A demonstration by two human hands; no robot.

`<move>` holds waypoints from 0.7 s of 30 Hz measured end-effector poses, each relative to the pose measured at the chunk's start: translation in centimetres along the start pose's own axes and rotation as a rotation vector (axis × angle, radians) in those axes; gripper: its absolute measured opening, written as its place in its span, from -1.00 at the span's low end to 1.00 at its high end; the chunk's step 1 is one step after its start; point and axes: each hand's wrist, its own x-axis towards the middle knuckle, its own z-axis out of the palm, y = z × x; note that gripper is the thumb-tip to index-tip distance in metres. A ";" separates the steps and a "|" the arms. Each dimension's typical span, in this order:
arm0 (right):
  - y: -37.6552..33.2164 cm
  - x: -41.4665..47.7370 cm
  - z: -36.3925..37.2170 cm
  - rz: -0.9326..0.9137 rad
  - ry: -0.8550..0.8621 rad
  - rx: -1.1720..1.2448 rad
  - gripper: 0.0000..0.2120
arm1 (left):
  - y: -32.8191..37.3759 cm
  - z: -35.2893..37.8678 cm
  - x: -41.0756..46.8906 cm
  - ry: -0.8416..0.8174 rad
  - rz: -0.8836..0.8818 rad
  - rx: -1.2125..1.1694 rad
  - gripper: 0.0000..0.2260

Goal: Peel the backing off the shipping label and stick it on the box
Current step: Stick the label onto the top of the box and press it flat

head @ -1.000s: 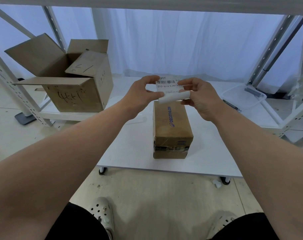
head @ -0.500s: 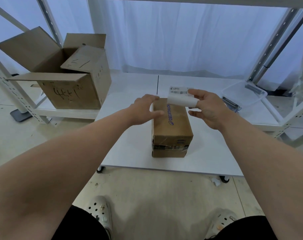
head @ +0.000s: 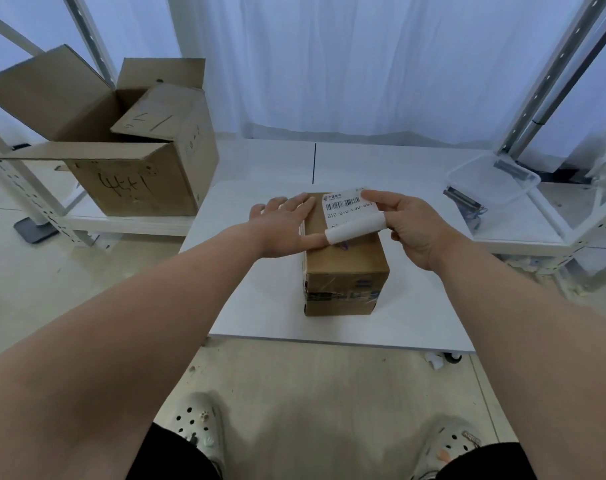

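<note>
On the white desk [head: 260, 306] stands the small brown box [head: 344, 271], its long top facing up. The left hand [head: 287, 225] lies flat and open on the box's left top edge, fingers spread, holding nothing. The right hand [head: 408, 223] pinches the shipping label [head: 350, 207] at its right side, barcode up, over the far end of the box; the label's near end curls into a white roll [head: 353, 232] touching the left thumb.

**White curtain, steel racks, pale floor**

A white curtain [head: 346, 64] glows with soft daylight behind the low white surface [head: 260, 299]. Perforated metal racks [head: 550, 74] stand at both sides; an open cardboard carton [head: 128, 174] sits left. Pale floor [head: 312, 393] below.
</note>
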 end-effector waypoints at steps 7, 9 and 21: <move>-0.7 0.0 0.5 -0.008 0.075 0.161 -0.61 | -0.9 0.2 -0.4 0.034 0.019 -0.191 -0.26; -0.9 0.2 0.0 0.009 0.149 0.275 -0.67 | -0.9 0.2 -0.4 0.048 0.001 -0.214 -0.34; -2.1 -0.1 2.5 -0.054 -0.036 0.029 -0.55 | 0.8 -2.6 -0.1 0.293 -0.142 -1.165 -0.89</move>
